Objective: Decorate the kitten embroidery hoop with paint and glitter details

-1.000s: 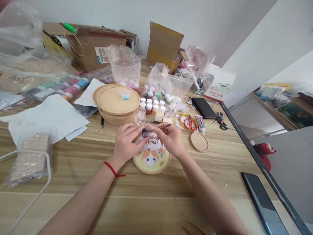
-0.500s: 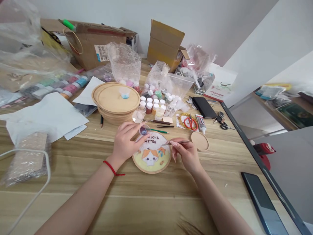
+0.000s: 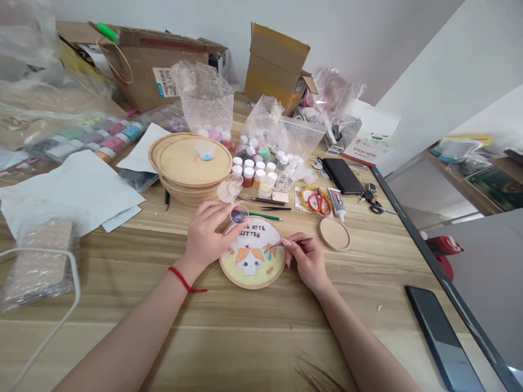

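Note:
My left hand is closed around a small clear cup with something dark purple inside, above the upper left of a round wooden plaque. The plaque carries a white and orange cat, a yellow ground and dark lettering. At its right edge, my right hand pinches a thin metal tool, perhaps tweezers; its tip is over the small orange shape beside the cat. Behind the plaque lie a green pencil and black tweezers.
Stacked round wooden trays stand at back left, a small cup on top. Several white-capped paint jars sit in the middle. Red-handled scissors, a glue tube, a wooden disc and a phone are on the right.
The tool in my right hand has shifted slightly left, its tip now nearer the small orange shape. My left hand still holds the cup. The whole view has moved a little.

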`<state>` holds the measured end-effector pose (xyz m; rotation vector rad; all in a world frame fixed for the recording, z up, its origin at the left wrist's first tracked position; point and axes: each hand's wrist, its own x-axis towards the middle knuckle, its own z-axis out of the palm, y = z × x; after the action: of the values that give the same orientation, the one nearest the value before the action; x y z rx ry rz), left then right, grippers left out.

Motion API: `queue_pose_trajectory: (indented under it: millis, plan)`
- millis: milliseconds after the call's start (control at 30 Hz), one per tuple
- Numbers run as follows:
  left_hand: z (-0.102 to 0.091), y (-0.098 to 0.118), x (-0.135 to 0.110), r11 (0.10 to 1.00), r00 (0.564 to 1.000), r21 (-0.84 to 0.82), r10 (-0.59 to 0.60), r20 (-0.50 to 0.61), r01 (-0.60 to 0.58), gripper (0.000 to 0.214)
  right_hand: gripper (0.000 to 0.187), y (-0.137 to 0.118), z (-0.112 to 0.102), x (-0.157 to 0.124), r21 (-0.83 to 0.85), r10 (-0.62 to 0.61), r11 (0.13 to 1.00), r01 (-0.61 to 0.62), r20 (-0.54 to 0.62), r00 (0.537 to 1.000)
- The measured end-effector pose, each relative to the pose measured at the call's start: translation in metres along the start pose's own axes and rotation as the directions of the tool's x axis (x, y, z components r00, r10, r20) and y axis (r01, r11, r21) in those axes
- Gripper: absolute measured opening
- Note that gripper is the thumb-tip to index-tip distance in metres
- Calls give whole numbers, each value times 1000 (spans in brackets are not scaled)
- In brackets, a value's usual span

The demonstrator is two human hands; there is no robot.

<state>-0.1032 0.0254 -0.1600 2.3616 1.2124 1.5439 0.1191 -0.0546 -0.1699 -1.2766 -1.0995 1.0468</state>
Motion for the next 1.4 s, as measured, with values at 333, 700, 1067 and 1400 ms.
queue_pose_trajectory:
  millis: [333, 700, 1067, 1400]
  plan:
    - [0, 1, 1, 1000, 1000, -2, 4, 7, -4, 26, 31, -1, 1, 0, -72, 19, 997, -21, -19, 1000]
    - [0, 1, 1, 1000, 1000, -14, -9, 26, 9, 30, 31, 0, 0, 0, -96, 19, 995, -21, -20, 1000]
    - [0, 1, 0, 1000, 999, -17, -16, 30, 17, 30, 30, 0, 0, -1, -59, 26, 998, -27, -21, 999]
    - [1, 1, 0, 1000, 1000, -25, 18, 12, -18, 30, 27, -14, 0, 4, 20, -16, 1000, 17, -38, 999]
